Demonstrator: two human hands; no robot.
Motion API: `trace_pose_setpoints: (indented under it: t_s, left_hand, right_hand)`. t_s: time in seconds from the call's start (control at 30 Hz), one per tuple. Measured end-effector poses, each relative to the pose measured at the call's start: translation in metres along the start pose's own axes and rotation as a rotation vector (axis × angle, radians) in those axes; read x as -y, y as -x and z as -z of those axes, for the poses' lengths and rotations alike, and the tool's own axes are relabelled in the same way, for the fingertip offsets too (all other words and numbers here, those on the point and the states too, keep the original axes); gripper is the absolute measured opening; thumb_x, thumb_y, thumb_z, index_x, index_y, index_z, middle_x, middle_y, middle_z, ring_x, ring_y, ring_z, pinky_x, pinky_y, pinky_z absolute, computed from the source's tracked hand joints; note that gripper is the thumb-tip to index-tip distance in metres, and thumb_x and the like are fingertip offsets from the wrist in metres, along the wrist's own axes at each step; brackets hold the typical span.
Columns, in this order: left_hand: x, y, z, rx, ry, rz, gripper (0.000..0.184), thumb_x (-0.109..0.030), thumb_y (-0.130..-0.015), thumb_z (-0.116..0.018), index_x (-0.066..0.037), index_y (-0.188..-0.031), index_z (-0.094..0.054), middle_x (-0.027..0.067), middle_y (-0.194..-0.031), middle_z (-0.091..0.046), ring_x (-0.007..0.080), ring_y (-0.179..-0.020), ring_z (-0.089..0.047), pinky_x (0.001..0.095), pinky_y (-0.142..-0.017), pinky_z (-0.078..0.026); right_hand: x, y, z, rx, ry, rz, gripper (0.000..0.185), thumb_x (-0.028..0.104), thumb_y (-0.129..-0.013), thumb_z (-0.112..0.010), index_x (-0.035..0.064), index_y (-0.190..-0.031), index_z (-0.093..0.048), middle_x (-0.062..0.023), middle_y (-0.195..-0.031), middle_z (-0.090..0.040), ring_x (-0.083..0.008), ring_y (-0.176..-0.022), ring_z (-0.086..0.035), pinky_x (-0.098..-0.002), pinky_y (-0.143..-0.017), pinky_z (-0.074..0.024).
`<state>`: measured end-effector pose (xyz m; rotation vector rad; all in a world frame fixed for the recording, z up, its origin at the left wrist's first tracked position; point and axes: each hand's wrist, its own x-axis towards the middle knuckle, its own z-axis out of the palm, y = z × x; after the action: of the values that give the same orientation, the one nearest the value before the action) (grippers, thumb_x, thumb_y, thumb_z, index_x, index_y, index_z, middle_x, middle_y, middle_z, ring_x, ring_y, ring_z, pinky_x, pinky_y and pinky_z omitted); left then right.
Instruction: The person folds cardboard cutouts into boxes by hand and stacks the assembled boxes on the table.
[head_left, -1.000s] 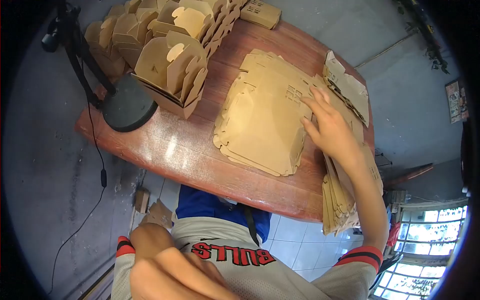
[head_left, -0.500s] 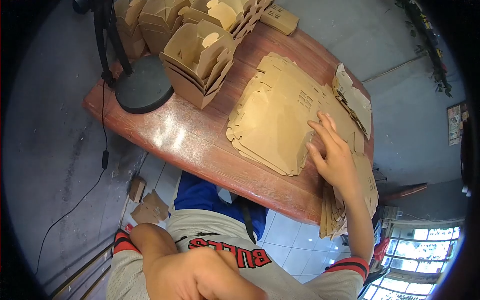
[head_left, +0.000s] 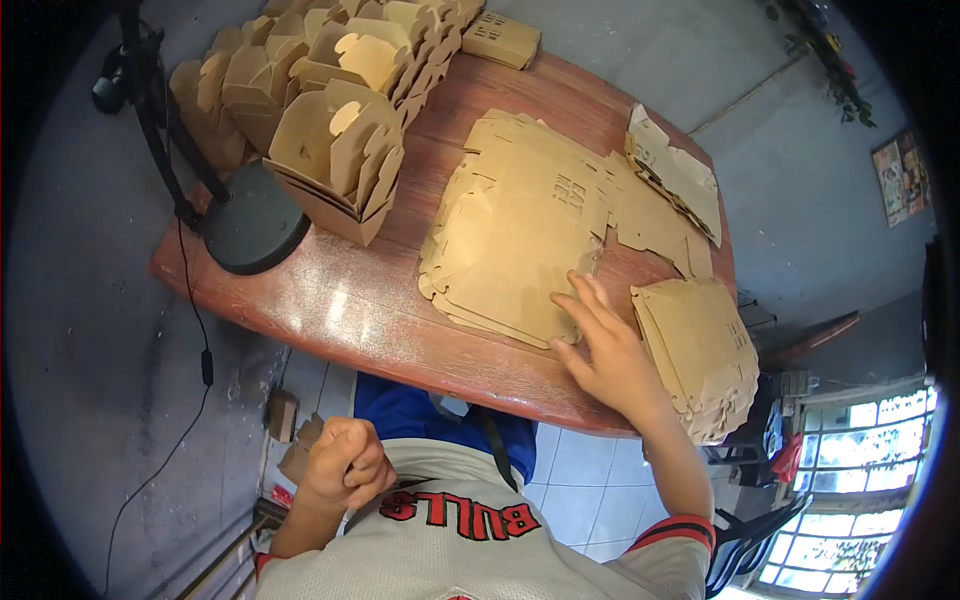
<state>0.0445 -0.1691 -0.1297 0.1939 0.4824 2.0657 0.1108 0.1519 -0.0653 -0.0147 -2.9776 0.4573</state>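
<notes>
Flat brown cardboard sheets lie in a stack (head_left: 515, 225) on the red wooden table (head_left: 400, 335); the top one has dark print. My right hand (head_left: 605, 350) is at the stack's near right corner, fingers spread, holding nothing. To its right another pile of flat cardboard (head_left: 695, 350) sits at the table's edge. My left hand (head_left: 350, 463) is off the table, before my body, curled into a fist; whether anything small is inside is hidden. Folded open boxes (head_left: 335, 160) are nested in rows at the back left.
A black round stand base (head_left: 255, 220) with an upright arm is at the table's left. A cardboard bundle (head_left: 502, 40) lies at the far edge. Partly folded cardboard (head_left: 675, 170) rests at the right edge. A cable hangs down on the left.
My right hand has moved from the printed area toward the stack's near corner. My left hand has drawn back from close to the camera. The view has shifted.
</notes>
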Motion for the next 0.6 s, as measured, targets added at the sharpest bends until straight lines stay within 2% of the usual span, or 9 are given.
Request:
trace_pose_setpoints:
  t_s: [0.07, 0.17, 0.2, 0.3, 0.33, 0.43, 0.47, 0.53, 0.6]
  left_hand:
    - [0.006, -0.001, 0.010, -0.087, 0.026, -0.061, 0.042, -0.025, -0.100, -0.051, -0.007, -0.064, -0.040, -0.0008, -0.044, -0.036, 0.0079, -0.036, -0.043, 0.0258, -0.033, -0.029]
    - [0.007, -0.015, 0.009, -0.294, -0.210, -0.074, 0.036, -0.024, -0.100, -0.052, -0.006, -0.070, -0.045, 0.0012, -0.050, -0.043, 0.0101, -0.037, -0.046, 0.0277, -0.033, -0.035]
    - [0.004, -0.021, 0.010, -0.276, -0.332, -0.042, 0.028, -0.020, -0.100, -0.052, -0.002, -0.079, -0.052, 0.0037, -0.058, -0.051, 0.0127, -0.042, -0.051, 0.0285, -0.041, -0.046]
    - [0.008, -0.040, 0.002, -0.253, -0.528, -0.044, 0.023, -0.017, -0.101, -0.050, 0.001, -0.088, -0.056, 0.0061, -0.063, -0.056, 0.0144, -0.049, -0.055, 0.0281, -0.052, -0.051]
    - [0.006, -0.041, 0.003, -0.174, -0.549, -0.039, 0.020, -0.015, -0.101, -0.048, 0.003, -0.097, -0.057, 0.0076, -0.070, -0.061, 0.0155, -0.061, -0.061, 0.0263, -0.061, -0.052]
    - [0.009, -0.050, -0.011, -0.187, -0.829, -0.129, 0.021, -0.015, -0.101, -0.048, 0.004, -0.102, -0.057, 0.0086, -0.078, -0.065, 0.0154, -0.070, -0.065, 0.0255, -0.061, -0.051]
    - [0.006, -0.052, -0.014, -0.158, -0.898, -0.092, 0.018, -0.011, -0.100, -0.047, 0.003, -0.098, -0.058, 0.0109, -0.084, -0.066, 0.0156, -0.072, -0.064, 0.0264, -0.064, -0.051]
    - [0.011, -0.058, -0.024, -0.200, -1.020, -0.170, 0.015, -0.008, -0.098, -0.050, 0.002, -0.092, -0.060, 0.0106, -0.084, -0.066, 0.0141, -0.071, -0.063, 0.0256, -0.064, -0.050]
    - [0.017, -0.066, -0.023, -0.178, -1.165, -0.266, 0.013, -0.005, -0.094, -0.055, 0.002, -0.084, -0.061, 0.0099, -0.082, -0.066, 0.0122, -0.071, -0.061, 0.0247, -0.063, -0.049]
  right_hand:
    - [-0.001, 0.003, -0.014, -0.020, 0.002, -0.038, 0.055, 0.021, -0.083, -0.069, 0.0019, -0.130, -0.048, -0.0213, -0.142, -0.041, -0.0395, -0.134, -0.037, -0.0453, -0.104, -0.0408]
    - [-0.006, 0.002, -0.036, -0.049, 0.029, -0.077, 0.064, 0.025, -0.082, -0.071, 0.0010, -0.135, -0.043, -0.0207, -0.143, -0.041, -0.0388, -0.133, -0.039, -0.0445, -0.104, -0.0405]
    - [-0.011, 0.002, -0.044, -0.048, 0.042, -0.081, 0.066, 0.026, -0.082, -0.071, 0.0011, -0.136, -0.042, -0.0207, -0.143, -0.042, -0.0386, -0.132, -0.040, -0.0441, -0.104, -0.0404]
    - [-0.021, 0.000, -0.053, -0.053, 0.063, -0.078, 0.066, 0.030, -0.083, -0.069, 0.0019, -0.137, -0.042, -0.0212, -0.141, -0.043, -0.0378, -0.132, -0.041, -0.0436, -0.104, -0.0390]
    - [-0.022, 0.001, -0.054, -0.051, 0.066, -0.077, 0.066, 0.031, -0.084, -0.068, 0.0023, -0.137, -0.042, -0.0214, -0.141, -0.044, -0.0376, -0.132, -0.041, -0.0436, -0.104, -0.0384]
    - [-0.018, 0.002, -0.054, -0.084, 0.263, 0.057, 0.060, 0.031, -0.085, -0.063, 0.0024, -0.135, -0.045, -0.0244, -0.134, -0.050, -0.0375, -0.125, -0.050, -0.0416, -0.099, -0.0445]
    - [-0.014, 0.003, -0.056, -0.097, 0.310, 0.086, 0.056, 0.028, -0.085, -0.062, 0.0020, -0.133, -0.047, -0.0234, -0.131, -0.052, -0.0362, -0.121, -0.053, -0.0416, -0.096, -0.0469]
    - [-0.010, 0.006, -0.060, -0.129, 0.441, 0.100, 0.049, 0.022, -0.086, -0.060, 0.0012, -0.129, -0.051, -0.0213, -0.126, -0.058, -0.0334, -0.114, -0.060, -0.0416, -0.090, -0.0517]
    - [-0.019, 0.003, -0.061, -0.232, 0.479, 0.266, 0.044, 0.016, -0.083, -0.055, -0.0007, -0.123, -0.054, -0.0181, -0.113, -0.064, -0.0278, -0.102, -0.066, -0.0350, -0.079, -0.0564]
